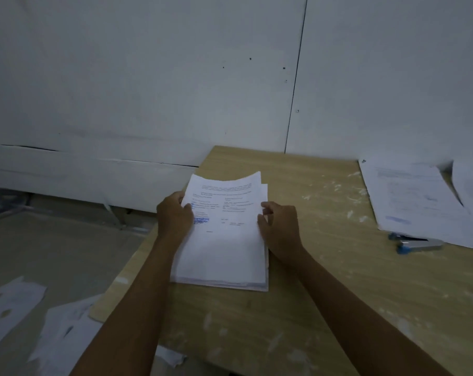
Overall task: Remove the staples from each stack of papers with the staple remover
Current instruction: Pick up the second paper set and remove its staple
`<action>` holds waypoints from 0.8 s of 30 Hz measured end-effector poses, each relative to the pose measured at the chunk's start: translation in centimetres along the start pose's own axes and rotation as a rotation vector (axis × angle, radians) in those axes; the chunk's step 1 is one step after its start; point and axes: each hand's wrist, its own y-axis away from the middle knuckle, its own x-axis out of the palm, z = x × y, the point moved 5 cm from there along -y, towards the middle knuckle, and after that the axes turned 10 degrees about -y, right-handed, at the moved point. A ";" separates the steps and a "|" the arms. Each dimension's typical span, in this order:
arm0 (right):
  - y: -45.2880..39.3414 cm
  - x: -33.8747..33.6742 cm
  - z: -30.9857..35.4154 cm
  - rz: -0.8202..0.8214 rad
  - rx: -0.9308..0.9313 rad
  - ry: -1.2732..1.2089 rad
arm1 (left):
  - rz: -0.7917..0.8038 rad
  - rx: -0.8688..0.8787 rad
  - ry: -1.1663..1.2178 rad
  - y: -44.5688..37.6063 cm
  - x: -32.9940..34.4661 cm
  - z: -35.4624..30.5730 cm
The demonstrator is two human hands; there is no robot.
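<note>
Gripping paper stack [224, 240] between hands, left hand [174, 215], right hand [280, 226].

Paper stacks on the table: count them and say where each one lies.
3 on the table: the stack held between the left hand and right hand, a second stack at the right, and a third cut off by the right edge. More may lie out of frame.

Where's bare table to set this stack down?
Bare wood lies between the held stack and the stapler, and along the near edge of the table below the stack. The far right is crowded with loose papers. Both the left hand and right hand grip the stack.
</note>
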 end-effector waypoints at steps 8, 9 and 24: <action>0.8 -0.2 -1.5 0.011 0.029 0.006 | -0.025 0.096 -0.112 1.3 0.3 1.5; 1.2 -0.3 -1.3 0.044 0.033 0.022 | -0.004 0.107 -0.128 1.6 0.3 1.5; 0.8 -2.7 -1.8 0.144 -0.090 0.317 | -0.001 0.327 -0.565 1.6 3.2 -4.5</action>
